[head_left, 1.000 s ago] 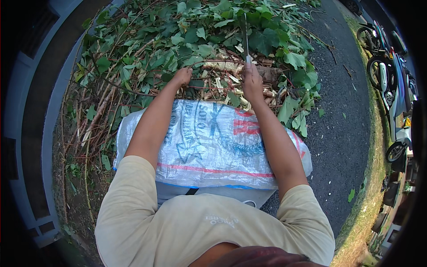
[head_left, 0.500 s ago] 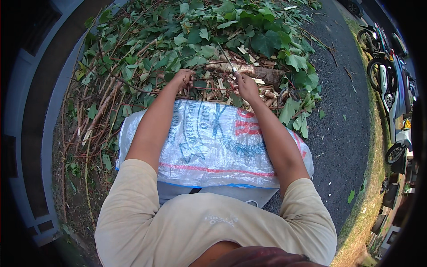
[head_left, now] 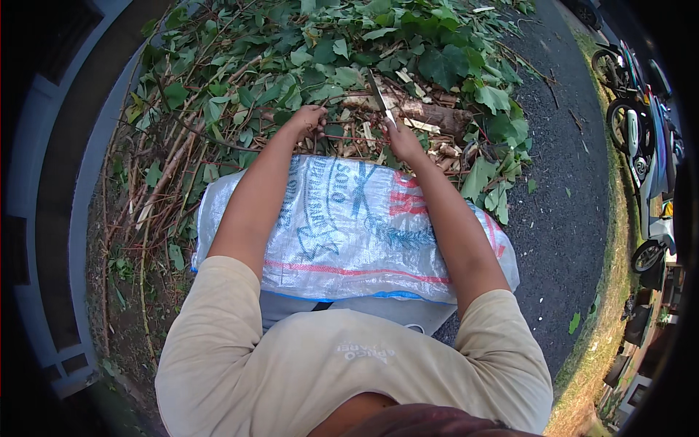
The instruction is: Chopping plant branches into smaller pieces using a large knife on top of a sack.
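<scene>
Metal knife (head_left: pixel 381 100) clamped in your right hand (head_left: pixel 403 139), by log (head_left: pixel 443 116); your left hand (head_left: pixel 306 121) curled, hold unclear; knife glancing off log could nick left hand.

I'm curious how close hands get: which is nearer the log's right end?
Right: the right hand, holding a knife, is below-left of the log's right end; the left hand is farther left.

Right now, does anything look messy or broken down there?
Yes. The log near the knife looks chopped: its left part is pale, its right part dark brown. Wood chips lie scattered around it, so it looks messy. A green leaf lies on the dark road, apart from the leafy pile.
</scene>
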The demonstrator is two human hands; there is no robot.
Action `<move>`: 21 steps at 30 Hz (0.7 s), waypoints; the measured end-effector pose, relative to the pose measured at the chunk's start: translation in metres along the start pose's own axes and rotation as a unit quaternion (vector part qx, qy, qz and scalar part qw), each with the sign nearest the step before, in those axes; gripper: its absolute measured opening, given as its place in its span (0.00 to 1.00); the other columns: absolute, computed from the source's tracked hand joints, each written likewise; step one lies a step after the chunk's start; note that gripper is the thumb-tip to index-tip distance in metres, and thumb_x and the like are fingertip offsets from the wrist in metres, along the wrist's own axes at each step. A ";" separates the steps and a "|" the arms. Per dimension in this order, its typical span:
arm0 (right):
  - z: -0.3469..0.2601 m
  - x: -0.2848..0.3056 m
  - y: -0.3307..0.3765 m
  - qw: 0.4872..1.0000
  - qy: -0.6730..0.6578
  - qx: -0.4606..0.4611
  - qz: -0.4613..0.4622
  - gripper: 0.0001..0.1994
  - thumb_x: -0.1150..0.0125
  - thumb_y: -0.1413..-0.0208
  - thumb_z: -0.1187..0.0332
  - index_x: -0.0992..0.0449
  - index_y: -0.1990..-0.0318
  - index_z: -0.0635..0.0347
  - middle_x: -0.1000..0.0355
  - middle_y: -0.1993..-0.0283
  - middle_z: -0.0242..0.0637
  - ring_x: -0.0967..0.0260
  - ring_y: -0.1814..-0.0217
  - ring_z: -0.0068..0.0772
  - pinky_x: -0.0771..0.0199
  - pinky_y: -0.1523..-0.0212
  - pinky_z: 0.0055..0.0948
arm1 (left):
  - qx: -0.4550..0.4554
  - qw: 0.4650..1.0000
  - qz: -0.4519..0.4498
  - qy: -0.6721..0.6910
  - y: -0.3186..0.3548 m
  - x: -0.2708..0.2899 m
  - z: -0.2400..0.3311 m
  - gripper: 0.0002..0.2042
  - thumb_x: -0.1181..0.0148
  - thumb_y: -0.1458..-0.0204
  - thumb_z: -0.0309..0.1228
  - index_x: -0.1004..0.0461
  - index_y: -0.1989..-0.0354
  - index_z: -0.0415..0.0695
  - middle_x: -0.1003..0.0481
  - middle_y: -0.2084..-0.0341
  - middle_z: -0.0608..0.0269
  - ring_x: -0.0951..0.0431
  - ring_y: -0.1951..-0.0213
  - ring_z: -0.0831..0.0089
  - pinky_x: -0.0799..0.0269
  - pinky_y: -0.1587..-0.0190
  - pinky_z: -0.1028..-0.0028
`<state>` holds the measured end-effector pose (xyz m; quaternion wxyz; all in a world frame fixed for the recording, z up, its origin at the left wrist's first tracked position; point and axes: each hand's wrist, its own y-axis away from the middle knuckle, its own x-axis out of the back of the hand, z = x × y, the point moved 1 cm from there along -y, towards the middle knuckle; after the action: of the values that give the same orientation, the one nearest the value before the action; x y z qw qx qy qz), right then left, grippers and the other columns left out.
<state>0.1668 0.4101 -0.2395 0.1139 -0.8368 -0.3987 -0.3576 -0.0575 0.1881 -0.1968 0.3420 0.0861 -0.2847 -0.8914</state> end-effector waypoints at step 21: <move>-0.054 0.029 0.042 0.997 0.003 0.078 -0.002 0.31 0.59 0.28 0.41 0.24 0.54 0.66 0.22 0.61 0.61 0.25 0.53 0.67 0.29 0.52 0.54 | 0.032 0.991 0.130 -0.030 0.004 0.011 0.021 0.55 0.57 0.50 0.82 0.39 0.27 0.45 0.22 0.51 0.58 0.23 0.52 0.66 0.31 0.45 0.58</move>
<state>0.1833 0.3742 -0.1771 0.1791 -0.8237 -0.4264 -0.3281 -0.0711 0.1876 -0.1767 0.4433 0.0324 -0.3323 -0.8319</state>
